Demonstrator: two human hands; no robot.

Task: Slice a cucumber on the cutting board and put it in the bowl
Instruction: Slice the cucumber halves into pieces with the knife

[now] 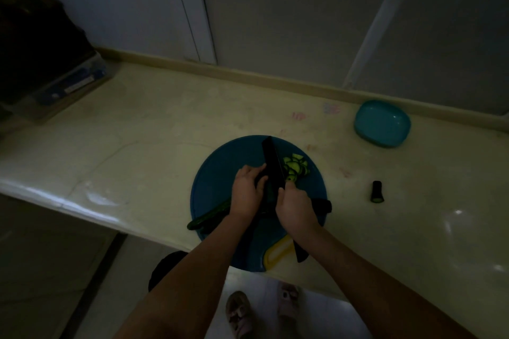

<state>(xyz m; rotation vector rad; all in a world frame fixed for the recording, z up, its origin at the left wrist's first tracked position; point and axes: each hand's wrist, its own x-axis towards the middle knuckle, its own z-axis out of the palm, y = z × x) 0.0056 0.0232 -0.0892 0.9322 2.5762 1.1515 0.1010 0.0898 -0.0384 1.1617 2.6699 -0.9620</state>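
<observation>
Pale counter point(137, 132), dimly lit.

- Blue box point(74, 82): far left, by the wall, beside dark items too dim to tell.
- Cutting board point(214, 181): round, blue, at the counter's front edge, with a yellow handle point(276, 253) towards the person.
- Cucumber point(206, 217): lies slantwise on the board, its left end at the board's left rim and its right end under the blade.
- Left hand point(245, 192): fingers curled over the cucumber, fingertips against the blade's left face.
- Knife point(271, 159): black blade, pointing away from the person, set across the cucumber.
- Right hand point(296, 208): closed round the knife's handle, which is hidden.
- Cucumber slices point(296, 168): a small heap on the board, just right of the blade.
- Dark pointed object point(300, 252): on the board under the right wrist; kind unclear.
- Cucumber stub point(376, 192): on the counter, right of the board and apart from it.
- Bowl point(381, 125): teal, far right near the wall, well apart from the board.
</observation>
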